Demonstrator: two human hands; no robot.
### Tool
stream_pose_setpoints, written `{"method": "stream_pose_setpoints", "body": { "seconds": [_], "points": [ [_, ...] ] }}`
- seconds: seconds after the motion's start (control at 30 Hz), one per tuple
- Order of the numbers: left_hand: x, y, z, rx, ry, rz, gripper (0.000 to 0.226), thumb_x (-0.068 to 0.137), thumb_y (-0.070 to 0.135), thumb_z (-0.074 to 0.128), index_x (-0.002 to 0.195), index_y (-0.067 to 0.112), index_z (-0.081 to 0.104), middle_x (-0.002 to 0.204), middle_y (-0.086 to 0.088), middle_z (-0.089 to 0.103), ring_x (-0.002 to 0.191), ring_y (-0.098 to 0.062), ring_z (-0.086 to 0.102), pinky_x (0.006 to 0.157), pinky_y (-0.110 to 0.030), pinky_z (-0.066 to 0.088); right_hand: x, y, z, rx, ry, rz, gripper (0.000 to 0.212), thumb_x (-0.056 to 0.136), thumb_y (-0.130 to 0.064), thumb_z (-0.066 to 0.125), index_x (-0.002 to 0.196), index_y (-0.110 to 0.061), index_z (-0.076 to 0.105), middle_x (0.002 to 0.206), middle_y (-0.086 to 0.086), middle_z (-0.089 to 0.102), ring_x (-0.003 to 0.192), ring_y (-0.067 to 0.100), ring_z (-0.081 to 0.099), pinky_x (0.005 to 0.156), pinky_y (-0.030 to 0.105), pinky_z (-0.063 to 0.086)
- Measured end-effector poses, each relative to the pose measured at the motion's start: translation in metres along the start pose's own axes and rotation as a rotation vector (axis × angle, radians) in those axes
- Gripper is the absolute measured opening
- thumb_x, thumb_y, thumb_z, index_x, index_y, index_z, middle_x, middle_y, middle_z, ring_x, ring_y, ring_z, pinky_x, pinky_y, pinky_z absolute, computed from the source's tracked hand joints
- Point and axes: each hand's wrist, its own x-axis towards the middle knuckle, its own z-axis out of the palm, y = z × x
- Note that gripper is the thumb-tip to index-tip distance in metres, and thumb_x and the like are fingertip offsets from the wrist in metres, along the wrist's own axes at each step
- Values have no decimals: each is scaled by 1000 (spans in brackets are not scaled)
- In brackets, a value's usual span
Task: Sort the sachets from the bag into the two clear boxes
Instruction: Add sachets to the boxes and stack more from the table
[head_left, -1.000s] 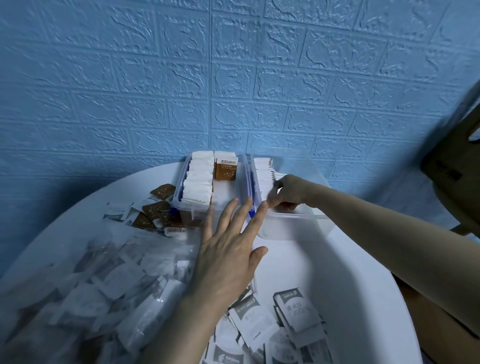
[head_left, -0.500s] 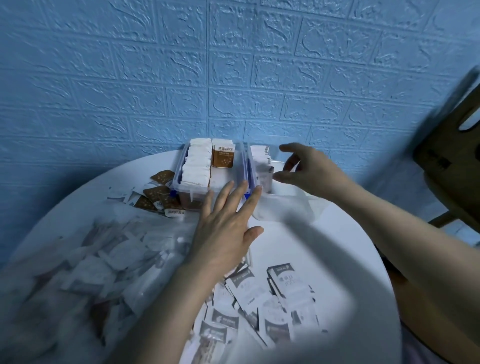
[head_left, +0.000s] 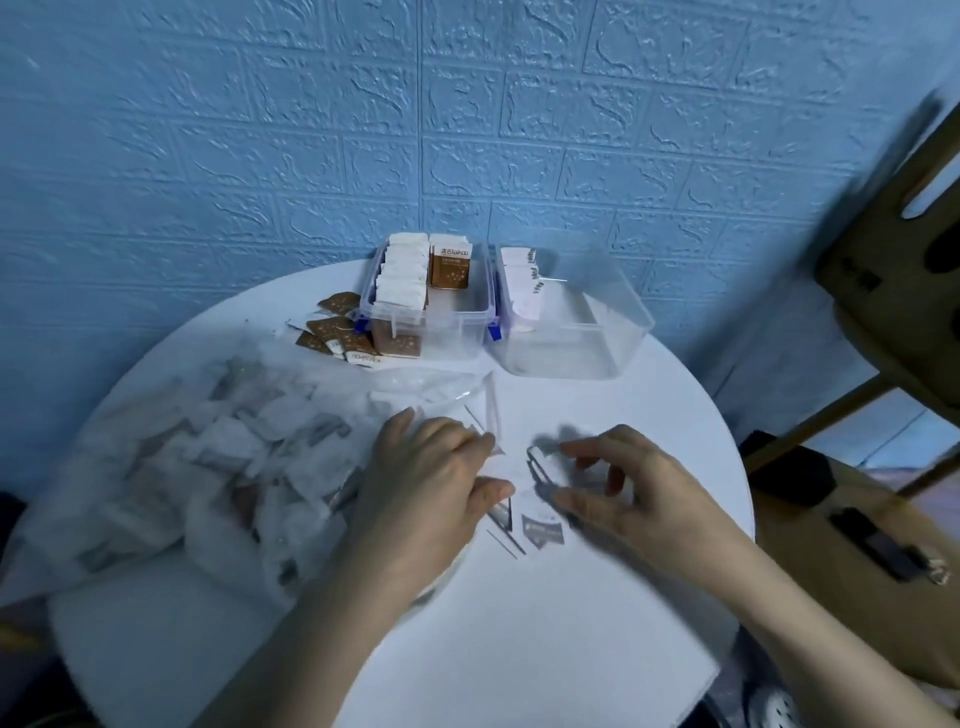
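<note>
two clear boxes stand side by side at the table's far edge: the left box holds white and brown sachets, the right box a few white ones. left hand rests flat, fingers relaxed, on the bag; right hand, fingers curled, hovers over loose sachets, grip too blurred to tell.

Home room: blue brick-pattern wall, round white table, wooden chair.
</note>
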Motion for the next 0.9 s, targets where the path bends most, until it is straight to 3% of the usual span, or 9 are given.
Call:
{"method": "stream_pose_setpoints", "body": {
  "seconds": [0.07, 0.17, 0.23, 0.3, 0.4, 0.47, 0.6, 0.77, 0.9],
  "points": [
    [0, 3, 2, -19, 10, -29, 44, 76, 49, 64, 103, 16, 73, 87, 2, 69, 88, -23, 65, 89, -41, 43, -9, -5, 10, -11, -2, -25, 42, 78, -56, 68, 116, -41, 61, 101, -15, 49, 89, -2, 50, 76, 13, 39],
    [1, 6, -3, -77, -16, -94, 56, 86, 44, 63, 137, 24, 52, 116, 2, 57, 115, -20, 48, 99, -33, 22, -16, -10, 16, -42, -27, -45, 47, 79, -55, 69, 122, -39, 59, 107, -14, 42, 91, 1, 46, 79, 19, 40],
    [1, 5, -3, -73, 23, -98, 57, 89, 41, 60, 143, 28, 43, 121, 5, 51, 119, -16, 42, 96, -28, 17, -17, -11, 17, -49, -46, -60, 53, 77, -53, 71, 127, -37, 58, 109, -13, 40, 93, 3, 43, 82, 20, 39],
    [-1, 7, -6, -103, 96, -125, 49, 88, 33, 65, 136, 26, 53, 116, 4, 56, 114, -17, 45, 90, -29, 21, -16, -10, 18, -43, -58, -68, 55, 76, -52, 72, 127, -36, 59, 110, -12, 40, 93, 2, 43, 82, 20, 39],
    [-9, 12, -14, -239, 261, -206, 19, 84, 24, 71, 103, 21, 73, 88, 8, 61, 88, -16, 52, 72, -26, 27, -13, -13, 19, 27, -69, -47, 49, 73, -47, 77, 118, -33, 63, 106, -14, 41, 82, -8, 50, 74, 14, 39],
    [-22, 17, -21, -363, 319, -303, 5, 84, 22, 71, 83, 26, 68, 71, 17, 50, 70, -6, 46, 61, -22, 26, -10, -15, 19, 103, -80, -20, 47, 69, -40, 82, 111, -30, 64, 100, -17, 43, 78, -12, 51, 70, 11, 36],
    [-64, 29, -16, -678, 359, -436, 32, 80, 15, 72, 63, 29, 49, 54, 18, 51, 51, -2, 46, 50, -10, 32, -6, -18, 20, 156, -131, -3, 51, 61, -40, 87, 104, -42, 60, 96, -22, 45, 79, -9, 51, 71, 13, 36],
    [-101, 34, 6, -722, 350, -380, 32, 78, 7, 75, 80, 32, 55, 60, 14, 47, 50, -4, 40, 50, -14, 35, -10, -16, 21, 121, -106, -71, 49, 65, -45, 82, 110, -32, 69, 98, -15, 53, 84, 0, 52, 72, 14, 39],
    [-102, 34, 5, -737, 342, -270, 13, 81, 34, 63, 93, 34, 58, 74, 11, 55, 65, -11, 54, 61, -31, 52, -17, -12, 20, 171, -78, -75, 37, 72, -48, 70, 105, -31, 71, 99, -12, 57, 85, 0, 55, 73, 12, 39]
  ]
}}
